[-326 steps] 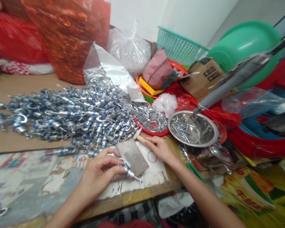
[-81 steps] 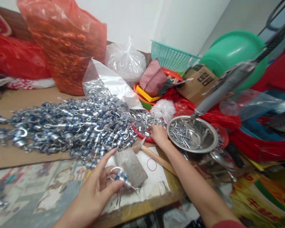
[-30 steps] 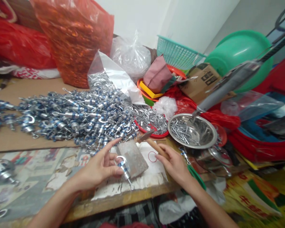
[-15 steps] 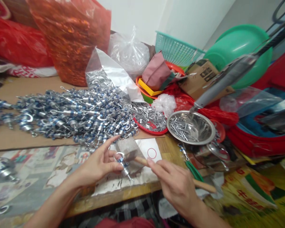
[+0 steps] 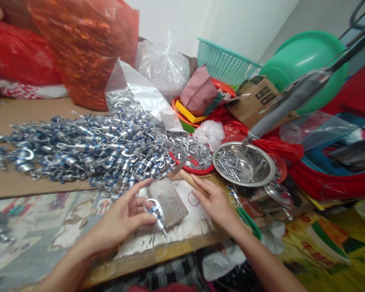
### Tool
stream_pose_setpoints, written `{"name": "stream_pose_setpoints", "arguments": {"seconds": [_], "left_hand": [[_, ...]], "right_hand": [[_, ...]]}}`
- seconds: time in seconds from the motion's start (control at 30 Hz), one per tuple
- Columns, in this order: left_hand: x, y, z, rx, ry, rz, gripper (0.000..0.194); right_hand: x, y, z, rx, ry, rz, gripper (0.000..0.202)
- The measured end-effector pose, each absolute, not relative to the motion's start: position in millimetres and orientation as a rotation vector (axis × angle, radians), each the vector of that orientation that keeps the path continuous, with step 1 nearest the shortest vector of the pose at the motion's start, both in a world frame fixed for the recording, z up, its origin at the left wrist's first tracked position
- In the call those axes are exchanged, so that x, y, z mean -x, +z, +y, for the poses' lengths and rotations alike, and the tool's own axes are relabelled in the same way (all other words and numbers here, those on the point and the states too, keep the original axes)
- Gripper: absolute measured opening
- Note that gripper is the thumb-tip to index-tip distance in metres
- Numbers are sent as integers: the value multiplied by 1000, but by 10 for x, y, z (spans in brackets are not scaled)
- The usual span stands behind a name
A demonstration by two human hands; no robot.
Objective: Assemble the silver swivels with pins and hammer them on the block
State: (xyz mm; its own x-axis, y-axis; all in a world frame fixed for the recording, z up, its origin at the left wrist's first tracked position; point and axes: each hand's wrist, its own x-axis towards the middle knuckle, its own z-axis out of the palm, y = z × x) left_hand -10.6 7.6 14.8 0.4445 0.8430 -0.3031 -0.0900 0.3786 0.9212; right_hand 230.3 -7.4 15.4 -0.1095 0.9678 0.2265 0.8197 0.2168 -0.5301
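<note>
A metal hook fitting (image 5: 158, 219) with a blue band is pinched in my left hand (image 5: 129, 215), over the near left edge of a grey metal block (image 5: 170, 200). The block lies on white paper (image 5: 197, 221) at the table's front. My right hand (image 5: 213, 198) grips the wooden handle of a hammer (image 5: 190, 178), whose dark head is raised beyond the block, near the red tray. A large pile of similar blue and silver fittings (image 5: 103, 142) lies behind my left hand.
A steel bowl (image 5: 245, 164) holds metal pins. Small metal pieces fill a red tray (image 5: 207, 168). Green-handled tool (image 5: 252, 223) lies right of my right hand. A grey lever (image 5: 288, 101) slants above the bowl. Bags, a teal basket (image 5: 225, 61) and a green basin (image 5: 310, 61) stand behind.
The hammer has swung up and away from the block, with my right hand moving slightly back. More of the block shows. My left hand keeps the fitting in nearly the same place.
</note>
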Motion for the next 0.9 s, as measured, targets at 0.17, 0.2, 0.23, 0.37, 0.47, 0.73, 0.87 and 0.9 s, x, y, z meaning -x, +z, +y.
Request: {"name": "stream_pose_setpoints", "arguments": {"seconds": [0.17,0.2,0.23,0.37,0.47,0.73,0.87,0.9], "left_hand": [[73,148,48,-1353,729,1154,7],[61,133,44,-1412,771,1171,5],[49,113,41,-1468,812,1177,6],[15,43,25,-1646,895,1204,9],[13,43,0,-1658,919,1166,9],[22,77,-91,-1527,986,1291,11],[48,46,-101,-1570,967,1304,13],[56,38,-102,-1588,967,1289,13]], "right_hand": [[-2411,12,419,1712,255,-2129,27],[-2428,14,528,1751,181,-2113,28],[-2445,22,643,1792,121,-2086,29],[-2478,50,1097,1926,31,-2100,27],[-2449,46,1298,1982,21,-2163,29],[-2558,51,1255,1972,61,-2159,26],[-2686,57,1085,1927,56,-2032,24],[-2698,69,1035,1913,50,-1996,25]]}}
